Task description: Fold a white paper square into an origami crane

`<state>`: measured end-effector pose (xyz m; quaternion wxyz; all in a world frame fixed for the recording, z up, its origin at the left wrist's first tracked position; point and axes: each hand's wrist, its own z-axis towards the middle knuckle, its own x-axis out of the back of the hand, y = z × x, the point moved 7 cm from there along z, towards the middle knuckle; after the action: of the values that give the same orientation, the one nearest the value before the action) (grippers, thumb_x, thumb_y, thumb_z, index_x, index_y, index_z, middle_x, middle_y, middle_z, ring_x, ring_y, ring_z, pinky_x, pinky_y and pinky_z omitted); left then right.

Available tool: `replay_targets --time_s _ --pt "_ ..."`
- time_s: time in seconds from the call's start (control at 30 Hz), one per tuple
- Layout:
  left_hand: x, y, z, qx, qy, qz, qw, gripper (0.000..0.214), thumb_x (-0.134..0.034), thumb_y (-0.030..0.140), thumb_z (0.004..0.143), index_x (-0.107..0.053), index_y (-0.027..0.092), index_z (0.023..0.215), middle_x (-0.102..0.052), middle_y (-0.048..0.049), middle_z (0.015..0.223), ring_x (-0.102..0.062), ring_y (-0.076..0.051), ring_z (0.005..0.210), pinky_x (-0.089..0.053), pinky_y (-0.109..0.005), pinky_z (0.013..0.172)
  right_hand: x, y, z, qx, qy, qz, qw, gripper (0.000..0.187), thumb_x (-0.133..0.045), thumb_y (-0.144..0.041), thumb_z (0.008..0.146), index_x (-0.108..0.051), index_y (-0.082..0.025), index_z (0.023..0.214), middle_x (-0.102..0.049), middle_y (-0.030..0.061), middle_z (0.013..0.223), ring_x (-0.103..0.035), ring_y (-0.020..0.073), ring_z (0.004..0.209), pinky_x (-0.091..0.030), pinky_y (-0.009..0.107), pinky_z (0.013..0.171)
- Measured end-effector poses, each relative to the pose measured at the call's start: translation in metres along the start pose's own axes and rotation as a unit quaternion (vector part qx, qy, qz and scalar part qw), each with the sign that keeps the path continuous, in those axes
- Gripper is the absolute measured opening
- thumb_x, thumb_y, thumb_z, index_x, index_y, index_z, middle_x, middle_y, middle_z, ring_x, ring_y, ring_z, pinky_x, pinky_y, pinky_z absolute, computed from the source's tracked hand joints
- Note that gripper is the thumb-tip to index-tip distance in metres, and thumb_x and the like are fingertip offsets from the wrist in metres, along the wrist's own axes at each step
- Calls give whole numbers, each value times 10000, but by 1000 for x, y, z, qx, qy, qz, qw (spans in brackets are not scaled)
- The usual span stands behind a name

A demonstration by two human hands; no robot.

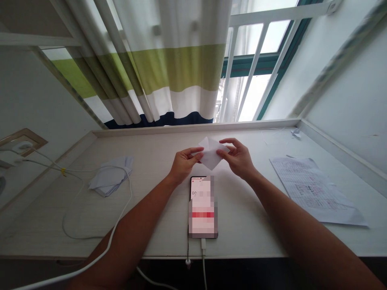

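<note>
Above the middle of the pale desk (242, 217) I hold a small folded white paper (210, 155) between both hands. My left hand (184, 164) pinches its left edge with thumb and fingers closed. My right hand (238, 158) grips the right edge, fingers curled round it. The paper is lifted a little off the desk, just beyond a phone (203, 207) that lies flat with its screen lit.
A pile of white paper squares (111, 180) lies at the left. A printed sheet (314, 189) lies at the right. White cables (75, 201) loop across the left side from a wall socket (22, 145). A charging cable (203, 249) plugs into the phone. A curtain (163, 68) and window stand behind.
</note>
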<state>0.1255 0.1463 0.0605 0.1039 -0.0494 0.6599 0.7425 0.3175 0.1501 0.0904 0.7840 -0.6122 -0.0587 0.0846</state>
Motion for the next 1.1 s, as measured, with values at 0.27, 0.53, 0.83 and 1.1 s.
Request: replay_targets --time_s 0.27,0.53,0.83,1.1 --pt "1 2 2 -22 14 -37 999 441 -938 321 628 -786 176 1015 -785 -44 920 -682 -144 760 -580 -305 726 0 0 2 33 -6 -43 998 344 -828 -448 795 -723 -214 1025 -739 68 972 -675 237 855 -583 390 721" --pt "1 7 -2 -38 38 19 998 460 -904 308 656 -713 166 1049 -737 -57 988 -698 -160 751 -594 -298 642 2 0 -1 25 33 -78 996 262 -815 -372 801 -720 -212 985 -750 78 947 -687 251 832 -585 408 717" --pt "-9 3 -7 63 -43 -23 997 655 -877 363 710 -610 187 1282 -760 -53 931 -710 -180 806 -601 -321 721 3 1 0 -10 37 31 999 519 -889 -391 729 -642 -222 1154 -735 44 899 -674 221 825 -561 381 742" --pt "-10 -3 -7 78 -28 -62 995 366 -900 343 688 -691 150 919 -757 -48 902 -674 -142 815 -529 -247 687 4 12 -1 -70 66 119 988 676 -924 -420 681 -564 -280 1235 -729 5 878 -682 225 848 -568 411 783"
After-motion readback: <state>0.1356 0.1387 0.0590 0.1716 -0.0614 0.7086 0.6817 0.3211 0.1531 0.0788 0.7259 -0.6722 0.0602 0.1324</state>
